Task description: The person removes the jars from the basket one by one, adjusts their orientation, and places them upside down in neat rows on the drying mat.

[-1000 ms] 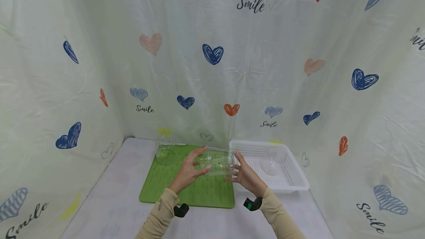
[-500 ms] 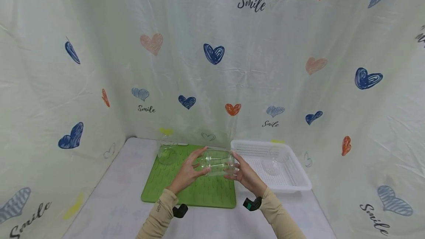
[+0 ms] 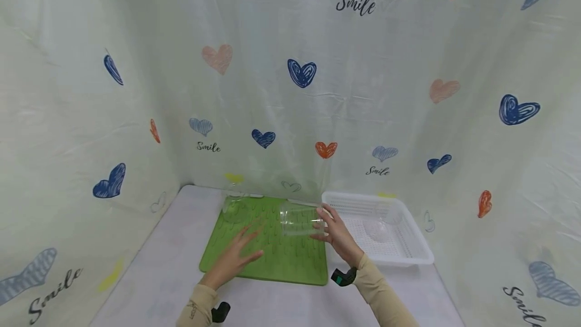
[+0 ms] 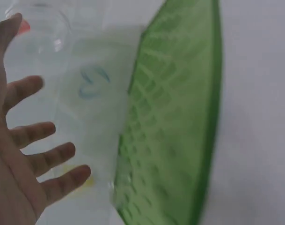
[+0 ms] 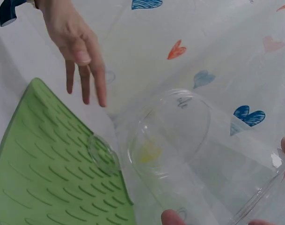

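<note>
My right hand (image 3: 339, 236) grips one end of a clear, see-through cylindrical glass (image 3: 301, 220), held on its side above the green mat (image 3: 286, 266). In the right wrist view the glass (image 5: 203, 154) shows a wide round end facing left, with fingertips (image 5: 172, 218) at its near side. My left hand (image 3: 231, 260) is apart from the glass, fingers spread over the mat's left part. The left wrist view shows this hand (image 4: 20, 150) with its palm bare. At the mat's back left stands another clear, rounded vessel (image 3: 234, 210).
A white perforated basket (image 3: 419, 252) sits right of the mat on the white-covered table (image 3: 159, 266). Inside it are clear, rounded vessels (image 3: 388, 213), hard to make out. A curtain with printed hearts (image 3: 301, 73) encloses the back and sides.
My left hand has let go of the glass and drawn back left and toward me. The right hand still holds the glass in about the same place. The view has shifted slightly.
</note>
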Motion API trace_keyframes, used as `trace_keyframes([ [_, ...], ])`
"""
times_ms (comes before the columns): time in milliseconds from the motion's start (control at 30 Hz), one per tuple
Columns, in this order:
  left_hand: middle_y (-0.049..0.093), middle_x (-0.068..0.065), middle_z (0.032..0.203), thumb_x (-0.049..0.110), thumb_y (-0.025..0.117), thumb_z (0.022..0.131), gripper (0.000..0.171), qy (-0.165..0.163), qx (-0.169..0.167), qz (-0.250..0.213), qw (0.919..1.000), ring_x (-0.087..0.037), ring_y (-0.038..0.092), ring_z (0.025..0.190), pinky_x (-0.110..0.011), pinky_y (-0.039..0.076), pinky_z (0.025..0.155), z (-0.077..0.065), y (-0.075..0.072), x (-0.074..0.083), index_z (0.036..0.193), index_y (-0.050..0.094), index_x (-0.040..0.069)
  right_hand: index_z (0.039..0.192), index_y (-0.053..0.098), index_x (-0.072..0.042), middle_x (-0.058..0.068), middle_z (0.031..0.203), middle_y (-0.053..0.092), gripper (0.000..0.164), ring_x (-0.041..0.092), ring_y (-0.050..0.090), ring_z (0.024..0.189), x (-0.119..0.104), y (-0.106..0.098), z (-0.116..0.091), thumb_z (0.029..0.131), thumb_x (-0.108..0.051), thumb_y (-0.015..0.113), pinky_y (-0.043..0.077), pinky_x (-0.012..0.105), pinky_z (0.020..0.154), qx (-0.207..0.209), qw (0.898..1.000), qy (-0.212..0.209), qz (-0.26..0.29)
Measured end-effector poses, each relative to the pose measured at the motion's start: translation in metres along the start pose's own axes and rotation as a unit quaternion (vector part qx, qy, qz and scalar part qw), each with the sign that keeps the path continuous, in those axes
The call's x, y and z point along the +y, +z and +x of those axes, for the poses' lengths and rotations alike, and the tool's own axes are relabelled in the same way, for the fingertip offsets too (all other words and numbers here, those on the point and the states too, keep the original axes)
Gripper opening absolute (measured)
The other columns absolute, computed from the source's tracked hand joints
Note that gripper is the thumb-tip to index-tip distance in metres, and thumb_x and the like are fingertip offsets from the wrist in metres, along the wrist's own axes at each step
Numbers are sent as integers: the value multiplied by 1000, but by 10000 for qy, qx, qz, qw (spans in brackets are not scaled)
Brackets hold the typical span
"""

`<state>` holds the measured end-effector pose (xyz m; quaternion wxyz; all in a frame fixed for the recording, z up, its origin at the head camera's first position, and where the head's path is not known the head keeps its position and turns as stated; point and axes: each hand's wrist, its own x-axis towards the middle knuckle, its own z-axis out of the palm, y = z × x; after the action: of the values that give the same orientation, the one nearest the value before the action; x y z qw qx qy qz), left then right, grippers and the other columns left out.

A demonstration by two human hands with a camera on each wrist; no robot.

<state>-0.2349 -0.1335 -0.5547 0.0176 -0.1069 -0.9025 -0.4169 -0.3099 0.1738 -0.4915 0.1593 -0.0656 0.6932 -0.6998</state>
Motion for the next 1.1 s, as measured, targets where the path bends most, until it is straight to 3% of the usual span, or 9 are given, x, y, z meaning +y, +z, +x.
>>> trace_keyframes([
  [133,32,-18,154,60,57,88,63,-376,207,805,9958,-50,33,136,-74,31,101,-21,-3,-27,137,54,20,152,18,-19,22,154,23,79,48,37,135,1,4,8,92,-50,59,56,45,91,346,9993,-75,-121],
  [267,42,-22,146,63,58,85,64,-641,210,1373,9882,-51,39,131,-73,32,101,-34,0,-50,128,62,16,152,20,-20,25,152,26,83,46,41,132,3,12,19,88,-50,64,58,42,87,748,9953,-245,-564],
  [433,51,-22,137,68,61,79,69,-757,141,1889,9790,-50,45,124,-71,34,100,-42,9,-69,125,64,16,151,24,-22,23,154,23,86,46,45,129,8,28,37,84,-52,69,55,48,90,1219,9794,-578,-1501],
  [667,53,-21,134,73,59,76,74,-486,335,2179,9742,-47,46,124,-67,35,102,-47,19,-76,124,64,17,144,35,-14,20,148,34,80,42,37,135,22,55,66,82,-48,73,39,60,103,1457,9446,-1387,-2594],
  [900,56,-17,129,75,58,75,72,-432,620,2409,9676,-43,50,119,-66,39,97,-47,23,-76,122,64,21,138,41,-10,20,145,34,71,39,48,124,35,79,95,84,-43,73,46,54,98,1279,9212,-1601,-3307],
  [1100,59,-16,125,74,60,75,70,-418,709,2469,9655,-42,52,115,-66,41,94,-47,24,-74,120,65,21,134,45,-9,26,149,29,66,45,44,127,45,91,108,83,-39,75,46,58,96,1218,8986,-1789,-3818],
])
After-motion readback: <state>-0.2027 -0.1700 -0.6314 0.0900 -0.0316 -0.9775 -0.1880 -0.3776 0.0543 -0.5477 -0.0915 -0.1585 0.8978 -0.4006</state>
